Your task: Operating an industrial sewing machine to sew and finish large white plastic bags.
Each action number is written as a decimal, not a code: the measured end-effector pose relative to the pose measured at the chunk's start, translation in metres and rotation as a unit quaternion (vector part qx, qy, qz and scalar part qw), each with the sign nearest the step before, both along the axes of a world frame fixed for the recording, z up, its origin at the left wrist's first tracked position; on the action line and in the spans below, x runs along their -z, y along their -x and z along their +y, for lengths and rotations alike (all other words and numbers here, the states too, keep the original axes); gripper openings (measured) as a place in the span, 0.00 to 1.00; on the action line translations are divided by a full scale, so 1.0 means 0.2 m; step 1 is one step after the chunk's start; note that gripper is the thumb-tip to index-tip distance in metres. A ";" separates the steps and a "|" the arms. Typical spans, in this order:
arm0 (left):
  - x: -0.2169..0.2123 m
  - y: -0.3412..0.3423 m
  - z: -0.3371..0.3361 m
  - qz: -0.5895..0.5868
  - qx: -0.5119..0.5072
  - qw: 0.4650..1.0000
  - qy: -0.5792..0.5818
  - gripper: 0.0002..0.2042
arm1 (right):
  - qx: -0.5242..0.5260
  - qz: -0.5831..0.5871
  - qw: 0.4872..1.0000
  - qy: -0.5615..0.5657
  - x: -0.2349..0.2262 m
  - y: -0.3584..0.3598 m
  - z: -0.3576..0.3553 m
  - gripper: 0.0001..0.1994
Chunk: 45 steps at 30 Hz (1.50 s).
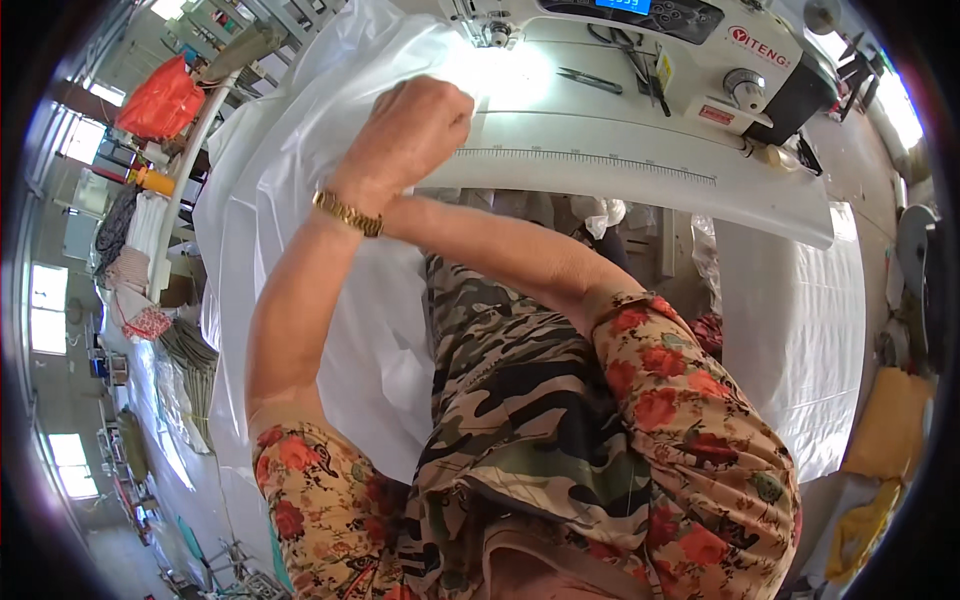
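Note:
A glossy white sheet [290,200] runs from the sewing machine's bed down along my left side in loose folds. Over its upper part is my left hand [410,130], with a gold watch [347,213] on the wrist. Its fingers are curled closed, and what they hold, if anything, is hidden beneath them. My right forearm [500,245] crosses from the right and passes behind the left wrist, so the right hand is hidden. Just beyond my left hand stands the white sewing machine [680,60], its needle area [495,35] brightly lit.
Thread snips [590,80] and black scissors [635,65] lie on the machine bed [620,140], which has a ruler scale along its near part. Another white sheet [800,340] hangs at right. At left, a shelf [185,180] carries a red bag [160,100] and folded cloth.

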<state>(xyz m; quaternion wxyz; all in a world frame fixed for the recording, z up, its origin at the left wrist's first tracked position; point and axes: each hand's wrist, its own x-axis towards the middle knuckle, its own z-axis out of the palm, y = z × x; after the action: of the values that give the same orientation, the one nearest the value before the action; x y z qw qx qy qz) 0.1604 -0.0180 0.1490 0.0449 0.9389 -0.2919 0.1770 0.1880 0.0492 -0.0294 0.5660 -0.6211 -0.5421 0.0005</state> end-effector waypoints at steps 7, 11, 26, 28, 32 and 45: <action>0.48 0.27 0.02 0.071 -0.017 0.996 -0.047 0.04 | 0.001 -0.176 0.984 -0.014 0.32 0.50 -0.49 0.18; 0.64 0.36 0.04 0.042 -0.093 0.995 0.006 0.02 | -0.219 -0.078 0.878 0.419 -0.08 0.35 -0.94 0.11; 0.70 0.53 -0.07 -0.189 -0.131 0.952 0.199 0.07 | -0.094 -0.345 0.919 0.167 -0.25 -0.22 -0.99 0.09; 0.73 0.58 -0.16 -0.103 -0.085 0.962 0.240 0.12 | -0.116 -0.360 0.915 0.141 -0.24 -0.23 -0.99 0.10; 0.79 0.57 -0.23 0.473 -0.071 0.486 0.732 0.21 | -0.122 -0.360 0.916 0.132 -0.25 -0.23 -1.00 0.11; 0.83 0.57 -0.17 0.134 -0.079 0.137 0.978 0.14 | -0.116 -0.404 0.892 0.167 -0.34 -0.09 -0.96 0.13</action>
<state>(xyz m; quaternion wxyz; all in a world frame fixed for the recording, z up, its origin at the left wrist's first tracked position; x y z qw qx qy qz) 0.0455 -0.0513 -0.0165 0.9499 0.1309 0.2130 0.1878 0.2057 -0.1421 0.0386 0.1814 -0.5857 -0.7844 -0.0942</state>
